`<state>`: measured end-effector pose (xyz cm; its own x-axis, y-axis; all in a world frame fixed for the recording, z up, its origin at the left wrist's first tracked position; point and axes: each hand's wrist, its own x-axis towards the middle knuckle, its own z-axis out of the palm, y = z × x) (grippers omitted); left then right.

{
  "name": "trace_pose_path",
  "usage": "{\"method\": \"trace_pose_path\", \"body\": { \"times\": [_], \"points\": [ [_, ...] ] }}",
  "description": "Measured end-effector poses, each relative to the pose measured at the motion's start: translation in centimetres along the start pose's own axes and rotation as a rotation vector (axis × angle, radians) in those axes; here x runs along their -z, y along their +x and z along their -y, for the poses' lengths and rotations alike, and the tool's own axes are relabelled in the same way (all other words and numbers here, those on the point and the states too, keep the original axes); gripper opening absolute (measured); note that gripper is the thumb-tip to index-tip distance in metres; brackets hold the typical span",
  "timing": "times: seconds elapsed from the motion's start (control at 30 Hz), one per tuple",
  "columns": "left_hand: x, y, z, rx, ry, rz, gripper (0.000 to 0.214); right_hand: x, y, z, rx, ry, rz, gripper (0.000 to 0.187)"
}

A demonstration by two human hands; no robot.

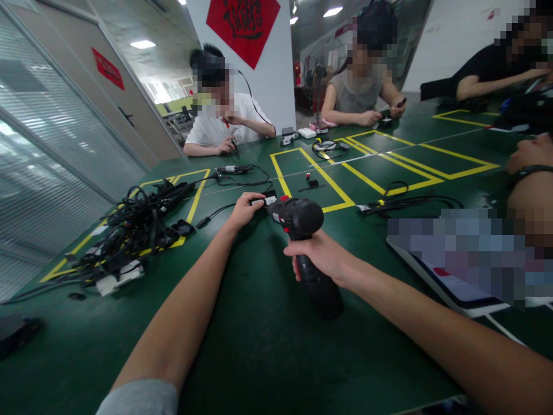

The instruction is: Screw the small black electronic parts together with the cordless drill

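My right hand (319,256) is wrapped around the handle of a black cordless drill (306,218) with red details, its front end pointing away and to the left. My left hand (247,208) has its fingers closed on a small black power adapter (270,195) with a white label, flat on the table. The drill's nose is close to this adapter; whether they touch is hidden. A black cable (220,211) runs left from beside my left hand to a connector. Beyond the drill lie a small dark part (314,184) and a tiny red piece (308,176).
A tangled pile of black cables and adapters (142,222) covers the left of the green table (259,346), which bears yellow tape outlines. Coiled cables (397,202) and a tablet-like device (444,276) lie at right. Several people sit around the table; a forearm (531,190) reaches in at right.
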<state>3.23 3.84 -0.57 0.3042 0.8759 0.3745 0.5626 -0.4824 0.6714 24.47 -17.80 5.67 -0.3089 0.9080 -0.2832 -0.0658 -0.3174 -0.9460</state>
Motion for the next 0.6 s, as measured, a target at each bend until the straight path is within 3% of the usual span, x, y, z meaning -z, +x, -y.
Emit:
{"method": "trace_pose_path", "body": {
  "times": [0.6],
  "points": [
    [-0.10,0.09,0.22,0.022,-0.006,-0.003,0.029,0.13,0.04,-0.05,0.003,-0.001,0.015,0.011]
  ]
}}
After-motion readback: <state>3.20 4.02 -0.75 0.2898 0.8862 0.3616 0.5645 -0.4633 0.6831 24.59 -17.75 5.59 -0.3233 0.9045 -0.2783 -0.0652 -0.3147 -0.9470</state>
